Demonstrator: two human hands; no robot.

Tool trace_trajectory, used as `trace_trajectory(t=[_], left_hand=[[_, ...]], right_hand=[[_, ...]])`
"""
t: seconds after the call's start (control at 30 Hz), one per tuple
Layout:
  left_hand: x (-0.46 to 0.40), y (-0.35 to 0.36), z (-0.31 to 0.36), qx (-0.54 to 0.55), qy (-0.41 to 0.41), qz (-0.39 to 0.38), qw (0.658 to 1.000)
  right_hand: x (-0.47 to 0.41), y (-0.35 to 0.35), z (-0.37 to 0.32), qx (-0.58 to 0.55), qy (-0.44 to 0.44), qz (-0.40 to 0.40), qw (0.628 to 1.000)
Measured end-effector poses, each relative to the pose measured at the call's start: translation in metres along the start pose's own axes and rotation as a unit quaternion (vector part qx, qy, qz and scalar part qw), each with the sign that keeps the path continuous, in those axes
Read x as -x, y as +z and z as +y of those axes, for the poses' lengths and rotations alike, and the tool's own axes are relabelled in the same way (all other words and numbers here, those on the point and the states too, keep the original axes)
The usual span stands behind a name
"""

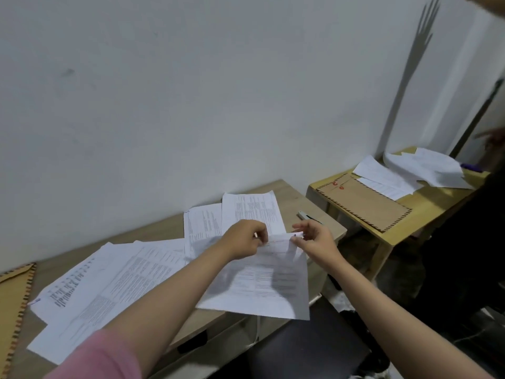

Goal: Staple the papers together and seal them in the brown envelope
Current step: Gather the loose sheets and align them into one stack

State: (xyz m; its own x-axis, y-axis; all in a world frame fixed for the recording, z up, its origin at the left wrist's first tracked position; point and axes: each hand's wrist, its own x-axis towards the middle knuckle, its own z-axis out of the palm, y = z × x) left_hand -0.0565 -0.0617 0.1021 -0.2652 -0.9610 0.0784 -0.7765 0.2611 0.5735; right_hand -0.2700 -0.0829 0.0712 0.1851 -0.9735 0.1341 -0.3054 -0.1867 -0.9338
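Both hands hold the top edge of a set of printed white papers (pixel 262 285) lifted over the front right part of the wooden desk (pixel 153 231). My left hand (pixel 246 240) pinches the edge at its left, my right hand (pixel 314 242) pinches the top right corner. A stapler (pixel 307 216) lies on the desk just behind my right hand. More printed sheets (pixel 109 283) are spread over the desk to the left. A brown envelope (pixel 13 305) with a striped border lies at the desk's far left edge, partly cut off.
A small wooden side table (pixel 426 212) at the right holds another brown envelope (pixel 363 205) and loose white papers (pixel 420 170). Another person's hand (pixel 492 136) and dark clothing are at the far right. A white wall stands behind the desk.
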Motion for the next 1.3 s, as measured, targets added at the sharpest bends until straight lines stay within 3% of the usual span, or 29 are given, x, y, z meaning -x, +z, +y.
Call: trace_trajectory(t=[0.23, 0.57, 0.73, 0.87, 0.97, 1.1, 1.17, 1.3], left_hand=[[-0.006, 0.004, -0.018, 0.091, -0.085, 0.080, 0.989], [-0.014, 0.022, -0.022, 0.119, -0.186, 0.198, 0.955], [-0.002, 0.034, -0.038, 0.156, -0.260, 0.247, 0.920], [0.012, 0.038, -0.048, 0.168, -0.295, 0.262, 0.904], [0.020, 0.041, -0.053, 0.177, -0.316, 0.277, 0.890], [0.026, 0.045, -0.055, 0.174, -0.327, 0.279, 0.886], [0.027, 0.047, -0.056, 0.176, -0.330, 0.274, 0.886], [0.028, 0.051, -0.054, 0.177, -0.333, 0.255, 0.890]], right_hand=[[-0.019, 0.016, 0.024, -0.096, 0.041, 0.029, 0.994], [-0.067, 0.048, 0.037, -0.113, 0.010, -0.082, 0.990], [-0.094, 0.052, 0.052, -0.028, -0.011, -0.125, 0.992], [-0.132, 0.043, 0.061, 0.136, -0.043, -0.160, 0.977], [-0.150, 0.032, 0.060, 0.188, 0.047, -0.131, 0.972], [-0.119, 0.021, 0.071, 0.241, 0.131, -0.187, 0.943], [-0.091, 0.023, 0.083, 0.270, 0.133, -0.159, 0.940], [-0.057, 0.043, 0.096, 0.295, 0.109, -0.007, 0.949]])
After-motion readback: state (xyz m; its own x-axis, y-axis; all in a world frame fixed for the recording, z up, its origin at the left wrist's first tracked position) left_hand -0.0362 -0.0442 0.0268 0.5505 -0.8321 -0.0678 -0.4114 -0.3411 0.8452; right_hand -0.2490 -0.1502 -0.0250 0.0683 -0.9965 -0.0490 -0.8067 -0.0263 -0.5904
